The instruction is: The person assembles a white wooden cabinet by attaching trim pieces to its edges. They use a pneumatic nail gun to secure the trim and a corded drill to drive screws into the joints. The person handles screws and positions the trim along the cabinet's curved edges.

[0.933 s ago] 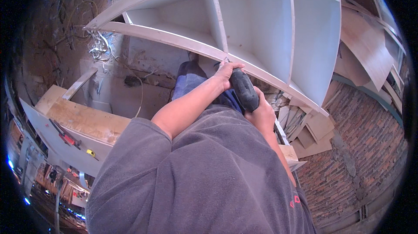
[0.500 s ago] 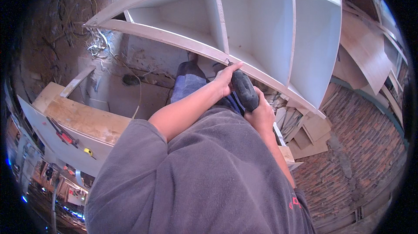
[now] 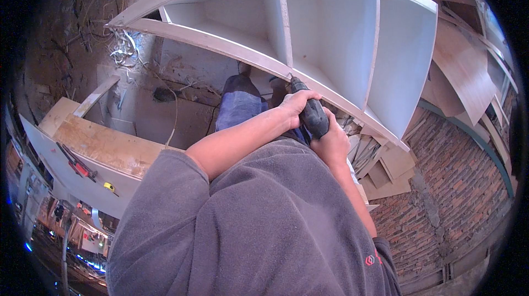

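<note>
A dark cordless drill [image 3: 315, 121] is held in front of my body, its chuck pointing away from me. My right hand [image 3: 334, 140] grips it at the rear, near the handle. Around the front of the drill's body, just behind the chuck, my left hand [image 3: 302, 103] is closed. The drill's tip meets or nearly meets the near edge of a curved white shelf unit [image 3: 220, 42], close to where an upright divider [image 3: 285, 20] joins that edge. Whether the tip touches the wood cannot be told.
To the left, a wooden bench [image 3: 113, 140] has a white side panel bearing a red-and-black tool [image 3: 80, 168] and a yellow tape measure [image 3: 109, 187]. Loose wires [image 3: 124, 48] lie on the floor. Board offcuts [image 3: 388, 172] and curved sheets [image 3: 463, 70] are at the right, beside brick-patterned flooring [image 3: 441, 186].
My left hand has slid back from the drill's front end and now wraps its body, leaving the chuck visible. My right hand keeps its hold.
</note>
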Demonstrator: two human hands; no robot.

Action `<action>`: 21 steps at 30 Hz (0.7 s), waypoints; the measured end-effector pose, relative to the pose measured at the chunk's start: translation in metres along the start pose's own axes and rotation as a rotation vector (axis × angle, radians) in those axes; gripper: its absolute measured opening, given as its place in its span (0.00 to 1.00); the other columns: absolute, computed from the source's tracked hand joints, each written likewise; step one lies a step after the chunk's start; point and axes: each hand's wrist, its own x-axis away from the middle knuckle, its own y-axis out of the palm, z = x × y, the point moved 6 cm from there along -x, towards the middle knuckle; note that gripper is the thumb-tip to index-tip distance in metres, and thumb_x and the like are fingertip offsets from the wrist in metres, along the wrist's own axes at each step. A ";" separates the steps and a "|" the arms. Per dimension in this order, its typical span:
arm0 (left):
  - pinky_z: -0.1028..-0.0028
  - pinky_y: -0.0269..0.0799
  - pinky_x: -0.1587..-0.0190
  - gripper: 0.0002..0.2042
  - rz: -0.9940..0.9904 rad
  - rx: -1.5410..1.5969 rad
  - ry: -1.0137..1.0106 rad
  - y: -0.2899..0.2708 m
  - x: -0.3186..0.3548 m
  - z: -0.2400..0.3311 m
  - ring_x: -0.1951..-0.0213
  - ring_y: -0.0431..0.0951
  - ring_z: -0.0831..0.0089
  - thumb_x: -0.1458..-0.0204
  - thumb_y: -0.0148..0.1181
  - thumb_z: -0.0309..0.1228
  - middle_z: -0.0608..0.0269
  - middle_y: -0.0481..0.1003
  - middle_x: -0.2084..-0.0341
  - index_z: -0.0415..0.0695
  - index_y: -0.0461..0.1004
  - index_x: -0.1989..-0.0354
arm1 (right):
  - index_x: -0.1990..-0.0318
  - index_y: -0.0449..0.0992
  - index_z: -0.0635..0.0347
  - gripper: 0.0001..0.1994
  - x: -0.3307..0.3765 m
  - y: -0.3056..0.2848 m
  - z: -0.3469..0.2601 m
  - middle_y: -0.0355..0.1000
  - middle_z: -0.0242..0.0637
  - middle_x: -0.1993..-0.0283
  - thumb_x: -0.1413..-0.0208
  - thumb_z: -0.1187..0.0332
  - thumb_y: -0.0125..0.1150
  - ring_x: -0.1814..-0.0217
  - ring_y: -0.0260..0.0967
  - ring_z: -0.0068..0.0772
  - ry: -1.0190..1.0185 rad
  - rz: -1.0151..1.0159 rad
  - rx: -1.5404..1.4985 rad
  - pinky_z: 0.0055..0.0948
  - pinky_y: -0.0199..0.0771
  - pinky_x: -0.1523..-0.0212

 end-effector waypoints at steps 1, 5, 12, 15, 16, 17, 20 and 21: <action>0.61 0.83 0.62 0.08 -0.019 0.004 0.006 0.001 0.000 0.000 0.70 0.82 0.65 0.47 0.67 0.31 0.60 0.78 0.72 0.43 0.74 0.64 | 0.35 0.70 0.40 0.33 -0.001 0.000 -0.001 0.81 0.45 0.52 0.53 0.63 0.71 0.50 0.80 0.57 -0.009 0.013 -0.003 0.53 0.79 0.54; 0.62 0.82 0.62 0.08 -0.058 0.007 -0.008 -0.001 -0.006 0.001 0.72 0.81 0.66 0.46 0.67 0.31 0.61 0.77 0.73 0.43 0.74 0.65 | 0.35 0.70 0.41 0.35 -0.003 0.003 -0.001 0.81 0.46 0.52 0.55 0.63 0.73 0.50 0.80 0.57 0.015 -0.008 0.019 0.53 0.79 0.54; 0.61 0.83 0.60 0.08 -0.052 0.014 -0.003 -0.010 -0.023 0.000 0.71 0.82 0.65 0.46 0.66 0.32 0.61 0.78 0.73 0.43 0.75 0.65 | 0.35 0.71 0.40 0.34 -0.006 0.002 -0.006 0.81 0.49 0.53 0.54 0.69 0.68 0.50 0.79 0.60 0.017 -0.015 0.020 0.54 0.78 0.52; 0.60 0.83 0.58 0.08 -0.113 0.048 -0.030 -0.008 -0.025 0.001 0.70 0.83 0.63 0.45 0.65 0.33 0.60 0.79 0.71 0.43 0.75 0.64 | 0.35 0.71 0.38 0.34 -0.009 0.002 -0.008 0.81 0.48 0.52 0.54 0.70 0.66 0.50 0.79 0.59 -0.003 -0.015 0.069 0.53 0.79 0.51; 0.59 0.83 0.57 0.08 -0.114 0.063 -0.046 -0.008 -0.024 0.001 0.69 0.83 0.63 0.44 0.65 0.34 0.60 0.80 0.71 0.43 0.75 0.64 | 0.35 0.71 0.38 0.34 -0.011 0.001 -0.008 0.81 0.47 0.51 0.54 0.70 0.66 0.50 0.79 0.58 -0.007 -0.010 0.096 0.52 0.79 0.51; 0.59 0.83 0.56 0.09 -0.172 0.073 -0.050 -0.004 -0.021 0.002 0.68 0.83 0.63 0.44 0.65 0.34 0.59 0.80 0.70 0.43 0.75 0.63 | 0.35 0.71 0.38 0.34 -0.014 -0.001 -0.009 0.81 0.46 0.51 0.55 0.69 0.67 0.50 0.79 0.57 -0.035 0.000 0.136 0.52 0.79 0.52; 0.57 0.83 0.53 0.09 -0.230 0.098 -0.039 0.000 -0.013 0.004 0.66 0.84 0.62 0.43 0.64 0.36 0.59 0.81 0.68 0.43 0.76 0.61 | 0.36 0.73 0.40 0.33 -0.021 -0.010 -0.009 0.81 0.43 0.53 0.55 0.66 0.69 0.52 0.81 0.51 -0.133 0.024 0.273 0.50 0.80 0.54; 0.57 0.83 0.53 0.09 -0.222 0.101 -0.014 0.000 -0.011 0.006 0.65 0.84 0.62 0.42 0.63 0.36 0.59 0.81 0.67 0.44 0.76 0.61 | 0.37 0.74 0.40 0.33 -0.024 -0.014 -0.011 0.80 0.42 0.55 0.55 0.67 0.68 0.54 0.81 0.51 -0.196 0.068 0.318 0.50 0.81 0.55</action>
